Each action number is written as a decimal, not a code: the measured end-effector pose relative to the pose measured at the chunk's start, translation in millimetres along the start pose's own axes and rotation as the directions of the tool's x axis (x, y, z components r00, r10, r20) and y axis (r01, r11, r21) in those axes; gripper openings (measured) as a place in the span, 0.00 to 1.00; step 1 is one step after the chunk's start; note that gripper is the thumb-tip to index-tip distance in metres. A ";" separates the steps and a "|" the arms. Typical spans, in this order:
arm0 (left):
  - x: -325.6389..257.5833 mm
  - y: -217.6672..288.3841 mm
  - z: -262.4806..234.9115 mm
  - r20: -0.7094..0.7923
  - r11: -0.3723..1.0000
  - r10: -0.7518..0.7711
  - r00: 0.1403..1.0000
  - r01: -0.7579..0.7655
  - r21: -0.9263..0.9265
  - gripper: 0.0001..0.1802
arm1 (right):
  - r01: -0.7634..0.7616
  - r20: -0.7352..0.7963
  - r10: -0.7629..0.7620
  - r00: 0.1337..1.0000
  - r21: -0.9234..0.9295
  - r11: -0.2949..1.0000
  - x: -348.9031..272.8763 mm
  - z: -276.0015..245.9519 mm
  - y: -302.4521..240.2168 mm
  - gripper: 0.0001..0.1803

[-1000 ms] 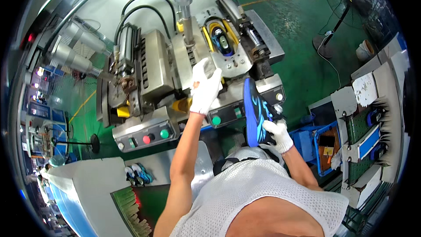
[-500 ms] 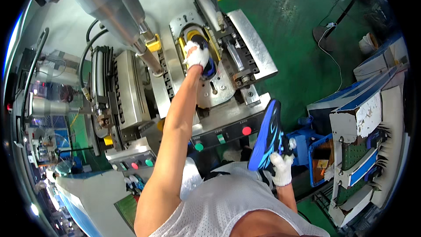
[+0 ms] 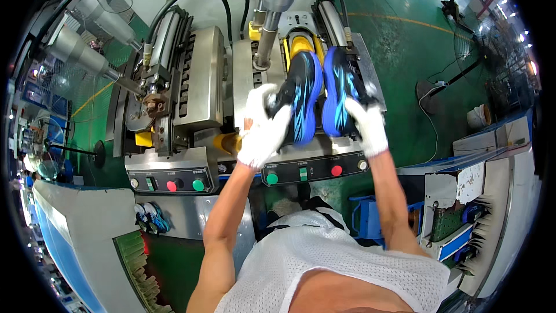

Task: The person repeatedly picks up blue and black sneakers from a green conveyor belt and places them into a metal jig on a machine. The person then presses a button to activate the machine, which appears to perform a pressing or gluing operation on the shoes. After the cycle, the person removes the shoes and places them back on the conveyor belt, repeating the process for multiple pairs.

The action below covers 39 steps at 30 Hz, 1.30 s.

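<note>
Both my hands wear white gloves. My left hand grips a black shoe with blue streaks by its heel end, sole facing up. My right hand holds a second, bluer shoe right beside it. The two shoes lie side by side over the yellow cradle of a grey press machine, under its vertical steel cylinder.
The machine's front panel carries red and green push buttons. A second button panel sits lower left. Black hoses arch over the top. Blue bins and racks stand at my right on a green floor.
My left hand has lifted a black shoe out of the cradle. My right hand has brought the blue shoe up from my right side to the machine beside it. The view has shifted.
</note>
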State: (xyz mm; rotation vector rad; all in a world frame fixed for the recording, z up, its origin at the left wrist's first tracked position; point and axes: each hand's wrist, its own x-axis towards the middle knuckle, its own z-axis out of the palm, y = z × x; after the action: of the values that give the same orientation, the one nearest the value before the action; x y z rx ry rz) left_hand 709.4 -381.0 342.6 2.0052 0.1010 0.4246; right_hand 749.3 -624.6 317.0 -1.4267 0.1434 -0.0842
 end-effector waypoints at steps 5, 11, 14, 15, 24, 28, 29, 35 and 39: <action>-123.3 -20.0 -99.1 0.136 0.994 -0.061 0.989 0.048 0.100 0.22 | 0.052 0.131 0.039 0.991 -0.624 0.780 176.5 66.4 44.7 0.31; -341.6 -82.4 -182.8 -0.331 0.638 -0.592 0.734 0.679 0.363 0.23 | 0.152 0.136 -0.092 0.986 -0.965 0.212 233.9 125.0 181.9 0.32; -444.6 -115.6 -200.8 -0.643 0.359 -0.609 0.464 0.884 0.299 0.23 | 0.282 0.281 -0.035 0.959 -0.938 0.200 238.4 108.8 162.6 0.36; -467.5 -135.5 -203.3 -0.695 0.323 -0.641 0.326 0.936 0.141 0.25 | 0.307 0.312 -0.033 0.950 -0.904 0.299 260.0 90.3 177.5 0.35; -533.3 -248.2 -140.5 -0.880 0.212 -0.464 0.100 0.977 -0.001 0.26 | 0.670 0.481 -0.479 0.734 -0.629 0.395 65.8 133.2 128.5 0.44; -540.1 -268.5 -139.5 -0.816 0.336 -0.540 0.207 0.942 0.016 0.31 | 0.886 0.824 -0.331 0.460 -0.450 0.111 -135.0 139.5 165.8 0.44; -538.2 -262.3 -146.7 -0.782 0.369 -0.585 0.216 0.929 -0.020 0.32 | 0.829 0.835 -0.009 0.550 -0.547 -0.113 -168.1 148.0 182.2 0.43; -561.0 -280.2 -264.4 -0.732 0.518 -0.567 0.377 0.854 0.039 0.28 | 0.772 0.738 0.281 0.613 -0.486 -0.409 -215.1 165.5 204.7 0.59; -583.8 -393.7 -396.5 -0.826 0.557 -0.297 0.479 0.789 0.258 0.21 | 0.954 0.873 0.397 0.285 -0.299 -0.027 -253.9 181.2 253.1 0.60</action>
State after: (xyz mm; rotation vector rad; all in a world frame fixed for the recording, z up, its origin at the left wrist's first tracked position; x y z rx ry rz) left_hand 74.2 -10.8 7.2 2.1182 1.6127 0.7542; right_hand 518.4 -374.5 103.7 -2.7142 -1.7206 0.4513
